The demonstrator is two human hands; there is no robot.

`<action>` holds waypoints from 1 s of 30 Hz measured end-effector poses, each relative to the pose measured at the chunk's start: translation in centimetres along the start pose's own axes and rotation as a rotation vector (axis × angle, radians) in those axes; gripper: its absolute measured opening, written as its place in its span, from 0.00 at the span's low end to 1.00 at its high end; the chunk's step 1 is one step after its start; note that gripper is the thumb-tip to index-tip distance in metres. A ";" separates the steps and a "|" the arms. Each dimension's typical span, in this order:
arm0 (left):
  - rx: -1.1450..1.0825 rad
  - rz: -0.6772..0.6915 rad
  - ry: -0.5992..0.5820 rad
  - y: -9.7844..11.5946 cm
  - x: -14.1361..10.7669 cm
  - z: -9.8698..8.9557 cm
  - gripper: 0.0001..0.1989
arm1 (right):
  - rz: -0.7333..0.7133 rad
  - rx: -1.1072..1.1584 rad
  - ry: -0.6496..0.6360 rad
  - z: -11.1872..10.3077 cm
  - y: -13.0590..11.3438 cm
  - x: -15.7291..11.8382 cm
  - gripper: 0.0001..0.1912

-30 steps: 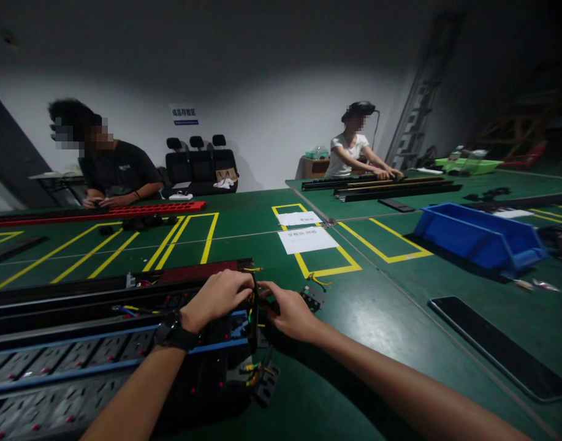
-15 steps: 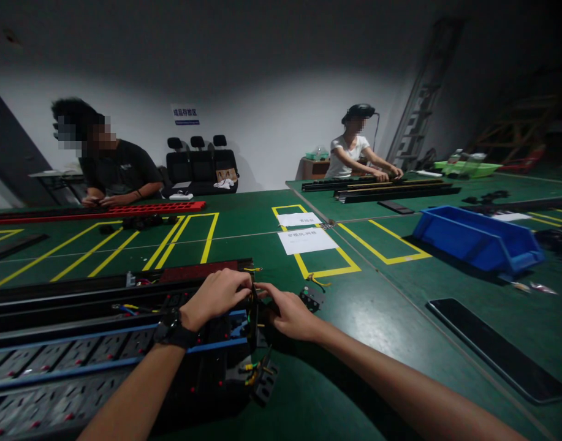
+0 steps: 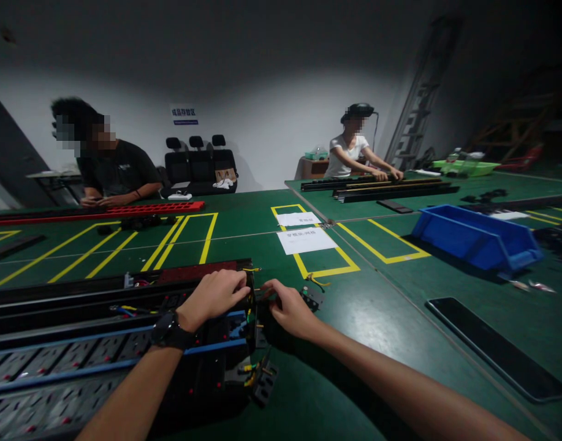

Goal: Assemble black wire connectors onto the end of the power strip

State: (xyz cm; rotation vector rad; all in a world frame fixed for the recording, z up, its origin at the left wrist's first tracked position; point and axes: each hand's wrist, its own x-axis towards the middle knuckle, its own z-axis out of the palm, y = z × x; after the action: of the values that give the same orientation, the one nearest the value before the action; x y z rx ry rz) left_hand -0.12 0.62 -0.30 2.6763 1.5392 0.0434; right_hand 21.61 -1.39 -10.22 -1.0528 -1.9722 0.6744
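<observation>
Several long power strips lie side by side at the lower left, with black sockets, red dots and blue edges. My left hand, a dark watch on its wrist, is closed around the end of one strip, its fingertips partly hidden. Just right of that end is my right hand, thumb and bent fingers drawn together; what they hold, if anything, I cannot make out. A black end piece hangs by yellow-green wires at the near strip's end. Behind my right hand lies another small black part with a yellow wire.
A dark phone-like slab lies at the right, below a blue bin. Paper sheets and yellow tape mark the green table. Two people work across it, one at a red strip, one at black rails.
My right hand has drawn back slightly from the strip's end, its index finger now more bent. My left hand stays at the strip's end.
</observation>
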 end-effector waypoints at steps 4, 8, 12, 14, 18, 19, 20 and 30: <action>0.009 0.002 -0.013 -0.1 -0.1 0.0 0.11 | 0.012 -0.024 -0.011 0.1 0.1 0.0 0.23; 0.006 0.002 -0.010 -0.2 0.0 0.1 0.12 | -0.004 -0.029 -0.018 0.2 0.2 0.0 0.22; 0.005 0.011 0.001 -0.3 0.0 0.2 0.12 | -0.019 -0.063 -0.019 0.1 0.1 0.0 0.20; 0.007 0.010 0.000 -0.2 0.0 0.2 0.12 | -0.026 -0.078 -0.023 0.0 0.0 0.0 0.19; 0.014 0.003 -0.007 -0.1 0.0 0.0 0.11 | -0.039 -0.091 -0.029 -0.1 -0.1 -0.1 0.19; 0.013 0.005 -0.008 -0.1 0.0 0.0 0.11 | -0.042 -0.092 -0.031 -0.1 -0.1 -0.1 0.19; 0.011 0.007 -0.008 -0.1 0.0 0.0 0.11 | -0.045 -0.095 -0.034 -0.1 -0.1 -0.1 0.18; 0.010 0.014 -0.006 -0.3 0.0 0.2 0.11 | -0.044 -0.109 -0.057 -0.2 -0.2 -0.1 0.19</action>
State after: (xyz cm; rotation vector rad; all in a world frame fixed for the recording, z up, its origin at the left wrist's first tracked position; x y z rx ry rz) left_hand -0.39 0.76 -0.56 2.6933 1.5229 0.0285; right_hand 21.67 -1.55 -9.98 -1.0614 -2.0954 0.5847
